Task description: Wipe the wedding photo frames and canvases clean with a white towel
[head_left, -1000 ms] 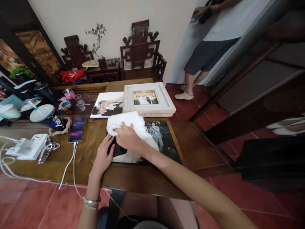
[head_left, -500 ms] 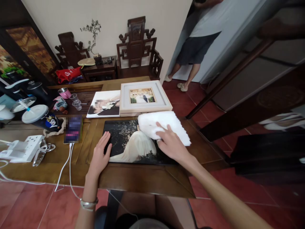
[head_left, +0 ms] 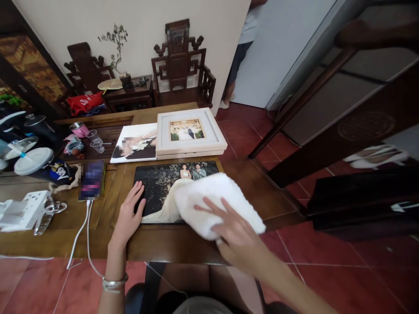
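Observation:
A dark photo print (head_left: 163,185) of a couple lies flat on the wooden table (head_left: 183,242) in front of me. My left hand (head_left: 128,213) rests flat on the print's left edge, fingers spread. My right hand (head_left: 234,237) presses a white towel (head_left: 214,198) onto the print's lower right corner, fingers stretched over the cloth. The towel hides that corner of the print.
Behind the print lie a white-framed photo (head_left: 190,134) and an unframed print (head_left: 135,144). To the left are a phone (head_left: 92,179) on a white cable, a power strip (head_left: 24,209), cups and lids. Carved chairs stand at the wall. A person's legs (head_left: 233,74) show in the doorway.
My right hand has swept the towel from the print's upper left across to its right side, then down to the lower right corner. My left hand stays put. The person moved into the doorway.

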Demonstrator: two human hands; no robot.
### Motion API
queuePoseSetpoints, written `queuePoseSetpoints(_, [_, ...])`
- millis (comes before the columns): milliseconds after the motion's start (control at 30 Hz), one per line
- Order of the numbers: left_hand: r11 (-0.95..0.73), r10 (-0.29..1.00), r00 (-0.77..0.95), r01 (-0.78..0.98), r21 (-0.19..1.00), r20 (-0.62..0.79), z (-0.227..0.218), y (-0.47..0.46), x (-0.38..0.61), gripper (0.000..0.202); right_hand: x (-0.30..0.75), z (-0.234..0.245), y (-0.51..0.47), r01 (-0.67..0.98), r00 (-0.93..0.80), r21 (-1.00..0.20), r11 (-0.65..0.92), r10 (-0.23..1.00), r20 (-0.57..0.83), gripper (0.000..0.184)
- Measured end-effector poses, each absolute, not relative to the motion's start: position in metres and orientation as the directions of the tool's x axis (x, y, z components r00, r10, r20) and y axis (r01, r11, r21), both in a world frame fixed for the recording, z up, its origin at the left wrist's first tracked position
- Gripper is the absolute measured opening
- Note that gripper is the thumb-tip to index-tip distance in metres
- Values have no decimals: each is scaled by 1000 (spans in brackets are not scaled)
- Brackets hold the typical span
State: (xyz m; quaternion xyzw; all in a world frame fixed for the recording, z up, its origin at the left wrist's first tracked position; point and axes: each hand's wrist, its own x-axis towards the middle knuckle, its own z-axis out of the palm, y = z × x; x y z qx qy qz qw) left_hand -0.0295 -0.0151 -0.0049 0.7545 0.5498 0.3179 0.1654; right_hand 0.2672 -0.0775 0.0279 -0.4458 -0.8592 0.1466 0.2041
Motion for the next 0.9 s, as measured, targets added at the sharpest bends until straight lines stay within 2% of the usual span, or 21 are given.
queuePoseSetpoints(200, [-350,930,188,712,609,315,-5,-15,-30,42,272,26,14,833,-421,-309,459,888,184,34])
queuePoseSetpoints(333, [-351,929,184,709,612,320,-5,-15,-29,41,267,21,19,842,-420,-268,468,881,217,37])
queuePoseSetpoints(667, [-330,938,173,714,618,302,-6,-14,-28,40,261,21,-107,735,-526,-371,568,823,217,28])
queuePoseSetpoints(900, [-338,936,188,718,608,298,-6,-14,-29,42,274,33,-34,747,-539,-364,557,827,161,33])
